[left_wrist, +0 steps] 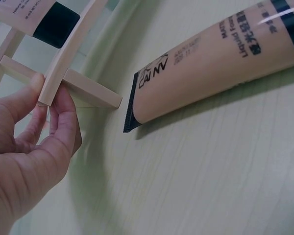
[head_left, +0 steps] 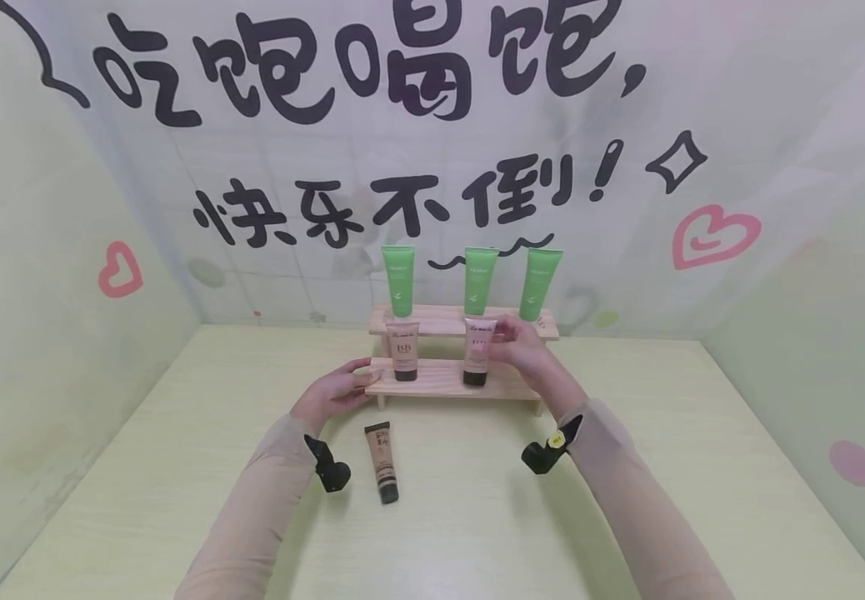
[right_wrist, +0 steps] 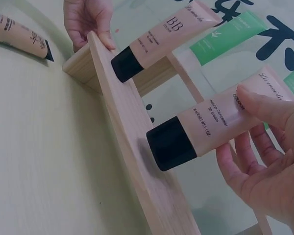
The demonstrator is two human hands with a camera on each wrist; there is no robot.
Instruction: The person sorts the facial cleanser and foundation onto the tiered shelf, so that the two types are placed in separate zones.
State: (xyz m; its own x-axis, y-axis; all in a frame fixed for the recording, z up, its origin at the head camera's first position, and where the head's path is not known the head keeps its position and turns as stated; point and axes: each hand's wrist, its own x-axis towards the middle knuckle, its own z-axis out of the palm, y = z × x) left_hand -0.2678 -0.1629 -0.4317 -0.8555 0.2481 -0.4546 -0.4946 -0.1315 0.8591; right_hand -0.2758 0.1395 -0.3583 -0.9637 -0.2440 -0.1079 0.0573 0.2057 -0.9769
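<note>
On lower shelf (head_left: 440,379), right hand (head_left: 520,343) fingers pinch pink tube (head_left: 478,350) near top; light, squashy, prob. slick. Left hand (head_left: 331,392) fingers pinch shelf's left end.

Pale green table (head_left: 177,467) with wooden stepped rack (head_left: 443,380) (two tiers) and one lying beige tube (head_left: 382,450).

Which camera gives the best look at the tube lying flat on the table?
The left wrist view: the lying tube fills the frame, its print readable. The head view shows it whole but small, in front of the rack. The right wrist view catches only part of it in the corner.
</note>
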